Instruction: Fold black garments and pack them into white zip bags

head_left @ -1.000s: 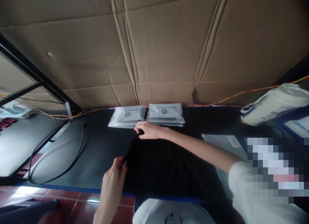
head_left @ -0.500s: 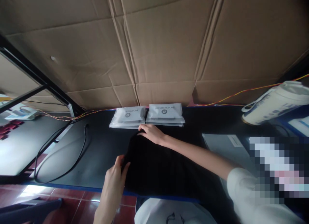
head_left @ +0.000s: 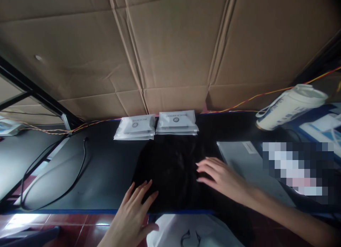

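Dark black cloth (head_left: pixel 165 169) lies spread over the black tabletop, its folds hard to make out, and part of it hangs past the front edge. My left hand (head_left: pixel 135 208) rests at its near left side with fingers spread and nothing gripped. Over the right part of the cloth is my right hand (head_left: pixel 220 174), fingers stretched out to the left and slightly parted; whether it touches the fabric I cannot tell. Behind the cloth sit two small stacks of frosted zip pouches, the left stack (head_left: pixel 135 127) beside the right stack (head_left: pixel 177 122).
A flat grey translucent bag (head_left: pixel 242 158) lies right of the cloth. Farther right stand a cream tumbler (head_left: pixel 290 106) and a blurred-out object (head_left: pixel 298 172). A black cable (head_left: pixel 80 172) loops at left. Cardboard (head_left: pixel 170 44) rises behind the table.
Both hands have let go of the cloth's left edge. My right hand has moved right and nearer to me; my left has opened flat. The cloth now lies flatter.
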